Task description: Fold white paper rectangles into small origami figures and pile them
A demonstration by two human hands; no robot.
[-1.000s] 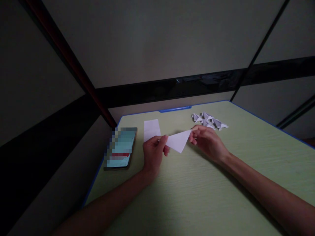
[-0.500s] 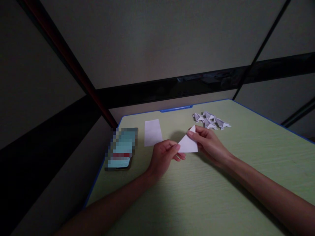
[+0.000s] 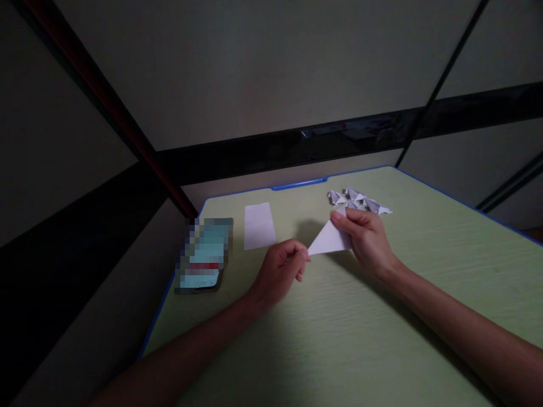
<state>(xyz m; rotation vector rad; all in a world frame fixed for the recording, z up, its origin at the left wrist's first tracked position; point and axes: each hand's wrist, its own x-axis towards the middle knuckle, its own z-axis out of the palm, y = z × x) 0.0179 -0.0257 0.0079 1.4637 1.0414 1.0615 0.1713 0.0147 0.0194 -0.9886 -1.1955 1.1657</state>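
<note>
Clearly, the handling here comes down to fingertip control. The white paper triangle [image 3: 333,240] is held up above the green table [image 3: 339,339], between the two hands. The left hand [image 3: 282,268] is nearly closed, its thumb and forefinger pinching the sharp corner, with the other fingers curled in. The right hand [image 3: 371,240] is partly closed, thumb flat on the front near the upper corner and fingers behind. Best to hold the long edge straight with only a light pull, as thin paper creases where it isn't wanted; a firm, even press from the right thumb should leave a cleaner line than a hard squeeze at the tip.

Much is hard to read, though — the right fingers hide the back and right side of the triangle, so its layers can't be counted. The right hand also overlaps the near side of the small folded paper pieces [image 3: 372,204]. The phone [image 3: 206,254] has a pixelated screen, while the loose white sheet [image 3: 259,226] lies in plain view.
</note>
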